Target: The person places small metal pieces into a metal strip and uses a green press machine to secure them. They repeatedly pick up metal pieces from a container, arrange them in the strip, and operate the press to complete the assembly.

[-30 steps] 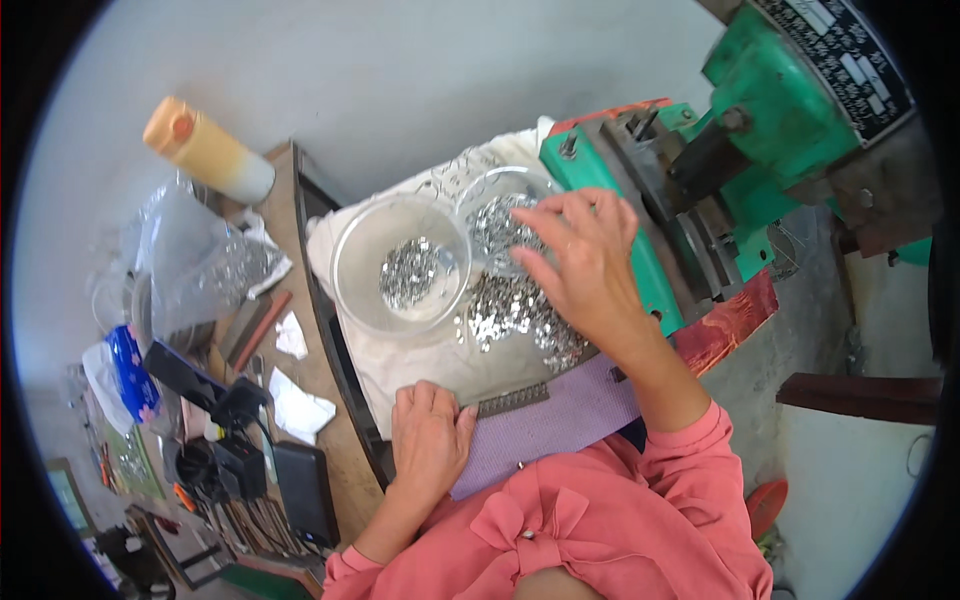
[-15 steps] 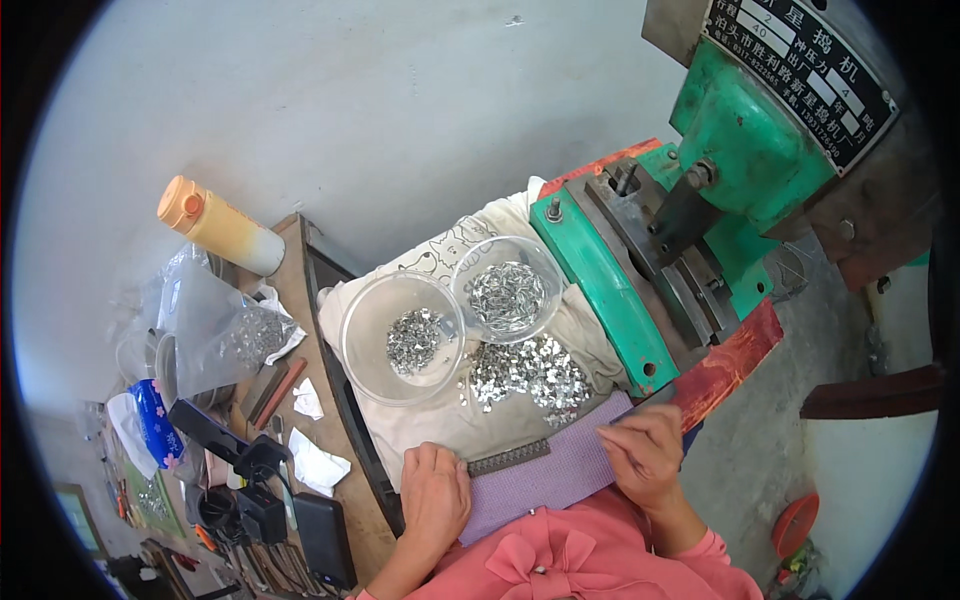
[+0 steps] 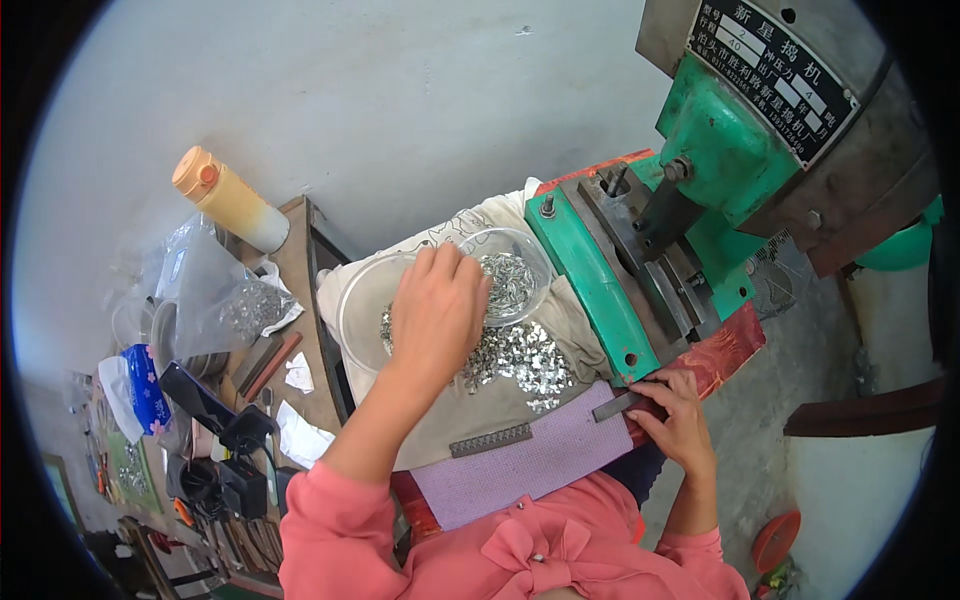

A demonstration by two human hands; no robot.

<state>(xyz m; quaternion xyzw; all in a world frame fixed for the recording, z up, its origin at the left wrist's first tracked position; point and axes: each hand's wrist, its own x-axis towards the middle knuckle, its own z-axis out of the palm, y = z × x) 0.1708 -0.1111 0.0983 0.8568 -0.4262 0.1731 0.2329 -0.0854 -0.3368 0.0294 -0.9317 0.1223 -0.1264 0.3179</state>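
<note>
My left hand (image 3: 440, 305) hovers over the place where two clear plastic bowls meet, fingers bent and pressed together, tips hidden. Small silvery metal clips fill part of the right bowl (image 3: 548, 262); the left bowl (image 3: 346, 322), partly behind my hand, holds small metal bits. Loose shiny metal pieces (image 3: 530, 362) lie heaped on the beige cloth (image 3: 410, 425) below them. My right hand (image 3: 682, 418) grips the end of a flat dark metal bar (image 3: 614, 406) above a purple mat (image 3: 540, 476). A dark notched metal strip (image 3: 490, 440) rests along the mat's upper edge.
A green bench press (image 3: 600, 285) stands to the right on a red-orange board (image 3: 735, 345). On the left, a wooden table (image 3: 318, 345) carries an orange-and-white bottle (image 3: 232, 200), a plastic bag (image 3: 205, 290), paper scraps and a phone holder (image 3: 245, 430).
My left hand has left the notched strip and risen over the bowls. My right hand has shifted slightly right and down, and a dark metal bar now shows in it.
</note>
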